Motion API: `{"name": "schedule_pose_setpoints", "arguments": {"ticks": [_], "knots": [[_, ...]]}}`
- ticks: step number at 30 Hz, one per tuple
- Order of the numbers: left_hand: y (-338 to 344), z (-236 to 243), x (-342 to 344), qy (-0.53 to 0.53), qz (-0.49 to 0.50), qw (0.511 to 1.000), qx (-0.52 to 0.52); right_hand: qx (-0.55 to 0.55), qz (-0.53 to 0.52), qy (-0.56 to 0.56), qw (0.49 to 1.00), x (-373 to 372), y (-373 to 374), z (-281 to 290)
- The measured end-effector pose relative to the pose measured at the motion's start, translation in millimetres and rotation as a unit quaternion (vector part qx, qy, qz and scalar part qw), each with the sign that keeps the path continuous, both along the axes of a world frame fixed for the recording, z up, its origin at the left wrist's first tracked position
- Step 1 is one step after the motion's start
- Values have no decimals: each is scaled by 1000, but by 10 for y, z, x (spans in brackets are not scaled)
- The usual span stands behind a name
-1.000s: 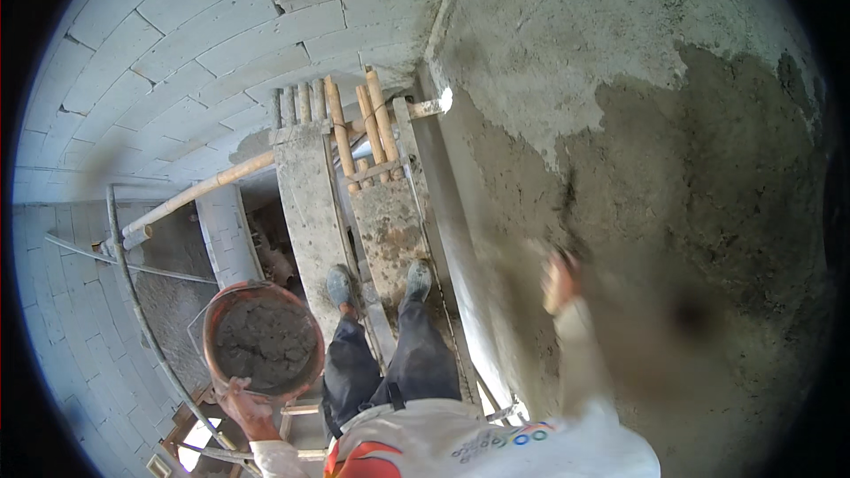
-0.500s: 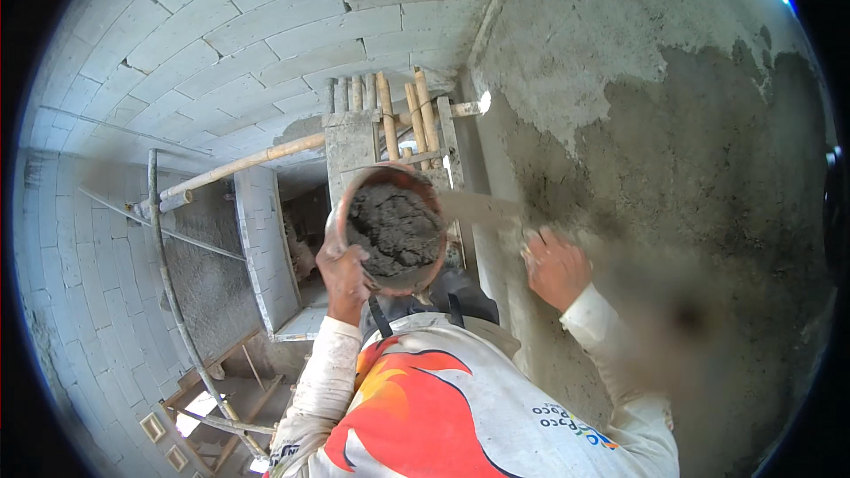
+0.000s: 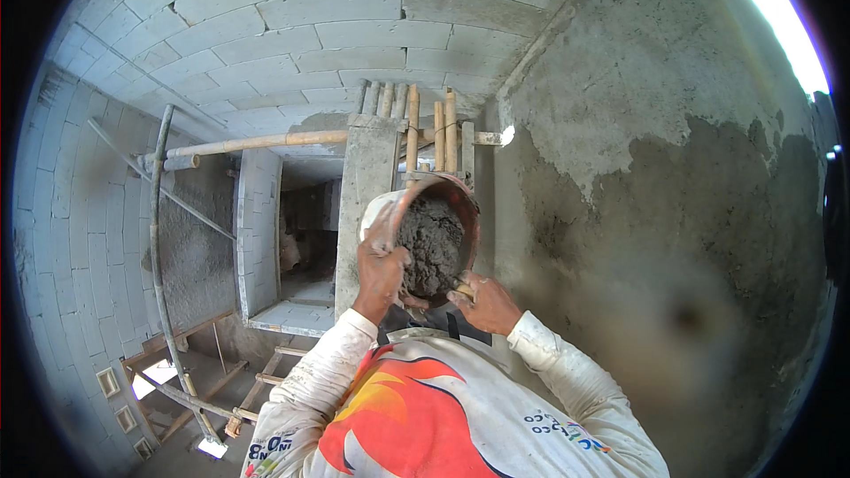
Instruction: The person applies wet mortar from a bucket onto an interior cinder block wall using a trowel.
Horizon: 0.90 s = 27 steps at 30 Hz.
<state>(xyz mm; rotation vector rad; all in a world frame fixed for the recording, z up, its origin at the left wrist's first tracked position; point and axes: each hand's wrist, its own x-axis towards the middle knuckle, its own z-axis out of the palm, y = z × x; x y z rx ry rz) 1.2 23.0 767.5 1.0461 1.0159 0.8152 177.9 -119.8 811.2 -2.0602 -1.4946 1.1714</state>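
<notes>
A reddish-brown bucket [image 3: 472, 212] with grey wet mortar [image 3: 430, 243] inside is tilted in front of my body. My left hand [image 3: 381, 276] grips its left rim, thumb toward the mortar. At the lower right of the rim, my right hand [image 3: 487, 303] is closed on the light wooden handle of a trowel [image 3: 464, 289]. The trowel's blade cannot be made out against the bucket and mortar. To the right stands a wall with wet, dark grey plaster [image 3: 620, 248] below and a paler, drier area above it.
Upright bamboo poles [image 3: 438, 137] and a concrete-smeared board [image 3: 367, 155] stand just beyond the bucket. A horizontal bamboo pole [image 3: 274, 142] runs left to a vertical pole [image 3: 157, 239]. A block-framed opening [image 3: 258, 221] lies left, wooden framing [image 3: 266, 378] lower left. Pale block wall [image 3: 354, 4] rises ahead.
My right hand has swung left from beside the plastered wall to the bucket, bringing the trowel with it. The bucket is tipped more toward the right, and the view has turned.
</notes>
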Motion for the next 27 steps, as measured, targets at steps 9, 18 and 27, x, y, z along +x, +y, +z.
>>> {"name": "schedule_pose_setpoints", "arguments": {"ticks": [9,18,27], "knots": [[138,81,-518,21,90,994,-63,-16,-13,-118,993,-75,133,-85],[217,-335,-972,21,247,968,-40,83,-23,-14,996,-299,504,-78],[188,20,-1172,210,297,922,-136,-58,-345,479,805,691,301,-632]]}}
